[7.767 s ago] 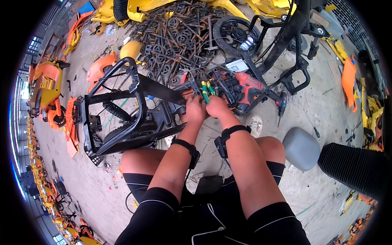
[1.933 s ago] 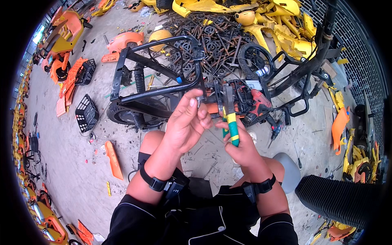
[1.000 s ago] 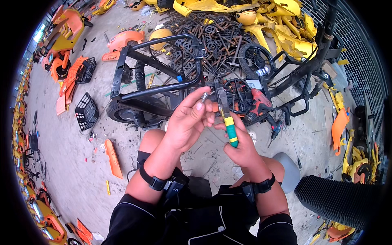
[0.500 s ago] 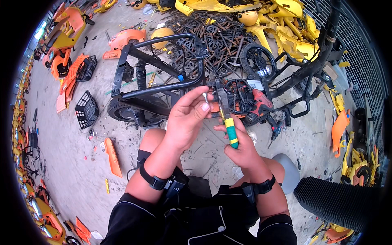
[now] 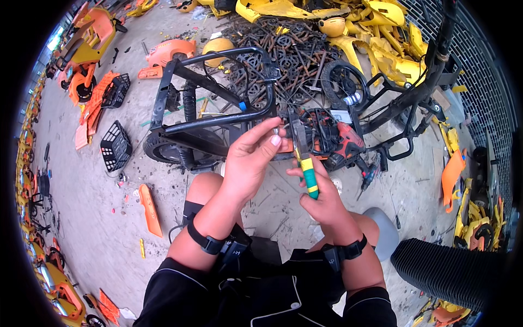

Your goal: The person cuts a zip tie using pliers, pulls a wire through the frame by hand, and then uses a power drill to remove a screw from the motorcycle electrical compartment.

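My left hand [image 5: 246, 163] is closed, with a small silvery metal piece [image 5: 276, 131] pinched between thumb and fingertips; its exact kind is too small to tell. Close beside it on the right, my right hand [image 5: 326, 200] grips pliers [image 5: 309, 179] by their green and yellow handles. Their metal jaws point up and away from me, next to the pinched piece but apart from it. Beyond both hands stands a black scooter frame [image 5: 218, 121] with a wheel and a spring shock absorber. Dark cables [image 5: 321, 128] lie bundled in its middle.
A red power tool [image 5: 348, 140] rests by the cables, with a drill [image 5: 368, 170] beside it. Rusty metal parts [image 5: 283, 65] are heaped behind the frame, near yellow body panels [image 5: 381, 49]. Black baskets [image 5: 115, 146] lie left; a ribbed black hose [image 5: 441, 267] reaches in from the right.
The fingers of my left hand have shifted slightly around the small metal piece, and less of it shows. My right hand and the pliers have barely moved.
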{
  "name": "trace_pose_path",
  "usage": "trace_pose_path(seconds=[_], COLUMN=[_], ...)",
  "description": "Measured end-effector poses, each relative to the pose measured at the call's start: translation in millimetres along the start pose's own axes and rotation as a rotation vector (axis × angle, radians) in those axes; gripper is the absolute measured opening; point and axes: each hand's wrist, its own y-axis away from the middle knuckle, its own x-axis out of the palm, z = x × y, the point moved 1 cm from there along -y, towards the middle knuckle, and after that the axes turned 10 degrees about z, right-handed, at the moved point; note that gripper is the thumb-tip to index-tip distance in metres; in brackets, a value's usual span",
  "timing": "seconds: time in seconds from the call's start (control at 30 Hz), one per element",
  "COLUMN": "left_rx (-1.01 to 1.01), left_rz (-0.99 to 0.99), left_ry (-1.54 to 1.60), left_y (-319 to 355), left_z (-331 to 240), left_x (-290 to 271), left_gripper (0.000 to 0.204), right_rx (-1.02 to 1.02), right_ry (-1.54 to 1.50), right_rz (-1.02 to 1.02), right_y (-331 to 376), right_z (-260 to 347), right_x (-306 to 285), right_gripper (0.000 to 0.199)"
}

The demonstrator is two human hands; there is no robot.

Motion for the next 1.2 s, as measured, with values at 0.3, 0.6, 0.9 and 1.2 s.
trace_pose_path(seconds=[0.3,0.6,0.9,1.2], left_rx=[0.098,0.133,0.143,0.106], left_rz=[-0.008,-0.067,-0.088,-0.094], left_ry=[-0.093,-0.329,-0.325,-0.329], left_y=[4,6,2,0], left_z=[-2,-3,5,3], left_x=[5,7,3,3], left_gripper=[0.035,0.037,0.033,0.026], right_rx=[-0.004,-0.015,0.050,0.040], right_ry=[0.034,0.031,-0.058,-0.078], right_rz=[0.001,-0.026,0.012,0.012], right_y=[1,1,-2,-4], right_z=[-5,-13,-8,-6], right_x=[0,0,0,-1], right_gripper=[0.060,0.059,0.062,0.063])
